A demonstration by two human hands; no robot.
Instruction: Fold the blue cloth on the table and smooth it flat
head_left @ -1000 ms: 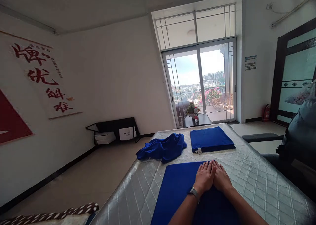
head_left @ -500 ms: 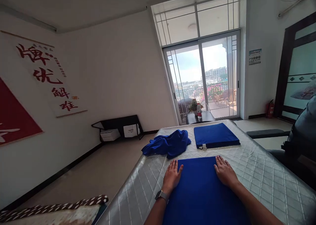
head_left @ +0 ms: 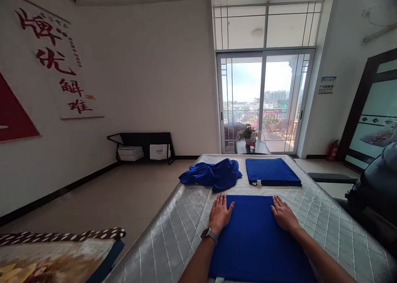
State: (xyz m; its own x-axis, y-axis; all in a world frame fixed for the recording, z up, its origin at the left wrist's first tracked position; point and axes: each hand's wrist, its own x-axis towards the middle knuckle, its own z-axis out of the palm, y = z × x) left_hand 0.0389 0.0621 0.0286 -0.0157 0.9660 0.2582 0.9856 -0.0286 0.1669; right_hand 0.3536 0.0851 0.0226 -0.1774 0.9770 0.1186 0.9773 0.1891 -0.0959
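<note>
A flat blue folded cloth [head_left: 252,237] lies on the silver quilted table cover [head_left: 167,233] right in front of me. My left hand [head_left: 220,213] rests flat on its far left edge, fingers stretched forward, with a watch on the wrist. On the far right edge lies my right hand [head_left: 283,212], palm down and fingers extended. A small white tag shows at the cloth's near edge. Beyond it sits a neatly folded blue cloth stack [head_left: 273,171] with a white tag at its front. To that stack's left is a crumpled blue cloth [head_left: 214,173].
A small dark table [head_left: 245,147] with a plant and a bottle [head_left: 253,140] stands by the sliding glass door. At right is a dark chair [head_left: 372,200]. A patterned padded surface [head_left: 62,254] fills the lower left. A black rack [head_left: 142,144] stands against the wall.
The view has levelled and shifted, so more of the blue cloth's near edge shows. Both hands stay flat on its far edges, with hardly any movement relative to the cloth.
</note>
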